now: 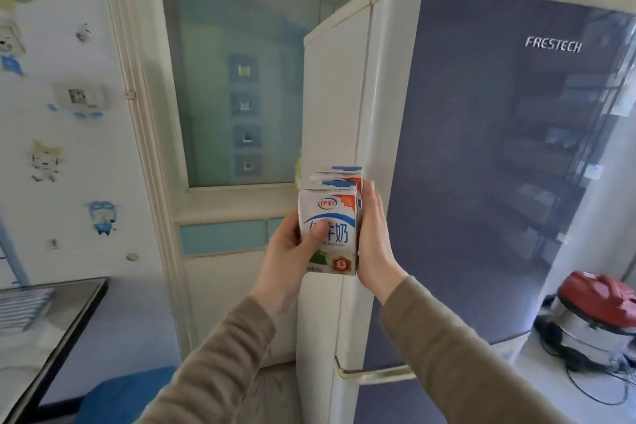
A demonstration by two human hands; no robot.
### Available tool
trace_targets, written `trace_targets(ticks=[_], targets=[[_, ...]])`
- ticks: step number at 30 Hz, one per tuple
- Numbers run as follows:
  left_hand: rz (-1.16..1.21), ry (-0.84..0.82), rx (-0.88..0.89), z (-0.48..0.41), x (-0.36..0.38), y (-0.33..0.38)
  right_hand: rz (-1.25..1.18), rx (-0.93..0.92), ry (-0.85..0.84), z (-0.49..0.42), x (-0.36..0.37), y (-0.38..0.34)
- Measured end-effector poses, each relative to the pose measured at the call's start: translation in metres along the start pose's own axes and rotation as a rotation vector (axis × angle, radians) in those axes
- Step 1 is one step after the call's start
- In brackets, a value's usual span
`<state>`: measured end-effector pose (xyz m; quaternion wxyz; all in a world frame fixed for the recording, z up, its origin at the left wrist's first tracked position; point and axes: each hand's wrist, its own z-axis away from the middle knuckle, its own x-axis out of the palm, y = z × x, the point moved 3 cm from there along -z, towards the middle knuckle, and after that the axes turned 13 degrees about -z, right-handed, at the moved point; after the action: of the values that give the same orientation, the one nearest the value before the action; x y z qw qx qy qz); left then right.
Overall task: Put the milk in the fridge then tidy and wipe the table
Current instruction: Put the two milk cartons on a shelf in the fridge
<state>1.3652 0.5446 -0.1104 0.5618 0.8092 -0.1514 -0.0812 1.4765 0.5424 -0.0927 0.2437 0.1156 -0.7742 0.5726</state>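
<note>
At six o'clock the left hand [287,253] grips the milk cartons [339,241], thumb curled across the front. The right hand [375,251] presses their side, fingers hidden. Beyond, at two o'clock, the fridge [481,182] is closed. Freeing a hand for the door could topple the stack.

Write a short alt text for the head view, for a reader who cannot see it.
Two hands hold milk cartons up before a closed fridge: the left hand grips them, the right hand presses their side.
</note>
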Motion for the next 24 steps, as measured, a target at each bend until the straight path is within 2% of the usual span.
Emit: trace_targets(ticks=[3,6,12,17,24], targets=[[-0.007,0.013,0.015,0.003,0.009,0.003,0.061,-0.054,-0.004,0.001,-0.006,-0.006],[-0.035,-0.005,-0.007,0.004,0.015,0.003,0.033,-0.018,-0.028,0.002,-0.013,-0.009],[-0.265,-0.123,-0.043,0.0,0.011,0.0,0.007,0.066,-0.112,0.007,-0.026,-0.007],[-0.093,-0.154,-0.11,0.007,0.022,-0.01,0.016,0.085,-0.132,0.011,-0.033,-0.005],[-0.049,-0.056,-0.135,0.011,0.021,-0.029,0.026,0.171,0.002,0.017,-0.045,0.011]])
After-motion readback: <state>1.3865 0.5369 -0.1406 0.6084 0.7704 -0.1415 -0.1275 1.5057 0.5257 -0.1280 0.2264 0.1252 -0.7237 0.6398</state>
